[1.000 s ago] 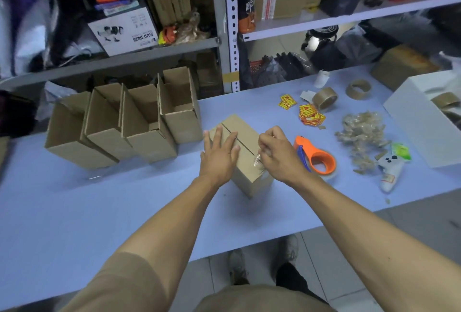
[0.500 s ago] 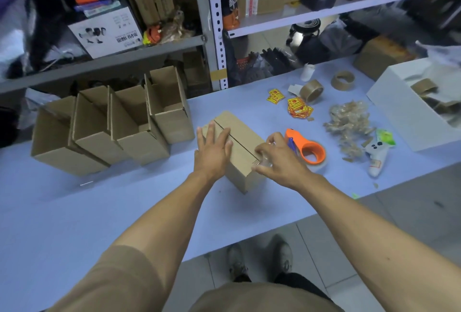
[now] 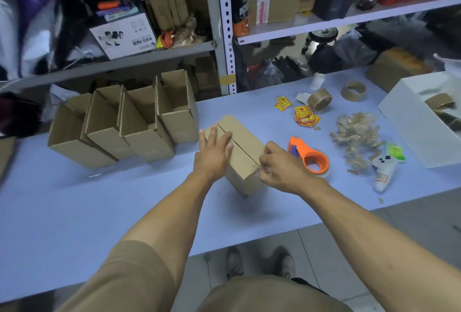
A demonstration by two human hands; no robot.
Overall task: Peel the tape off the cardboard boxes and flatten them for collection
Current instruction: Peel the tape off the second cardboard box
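At the centre of the frame a closed box [image 3: 243, 147] stands on the pale blue bench [image 3: 74, 212]. The left hand [image 3: 213, 155] lies flat on its top, fingers [image 3: 212, 134] straight and spread, pressing down. The right hand [image 3: 280, 168] is at the box's lower right corner, its fingers [image 3: 267, 148] curled in a pinch; something small and clear shows between them at the box edge, probably tape, too small to tell for sure. Left of centre, four open boxes [image 3: 124, 124] stand in a row, touching one another. Just right of the right hand lies an orange tape dispenser [image 3: 310, 157]. Further right is a heap of crumpled tape [image 3: 355, 134], and above it a tape roll [image 3: 319, 99] and yellow stickers [image 3: 305, 116].
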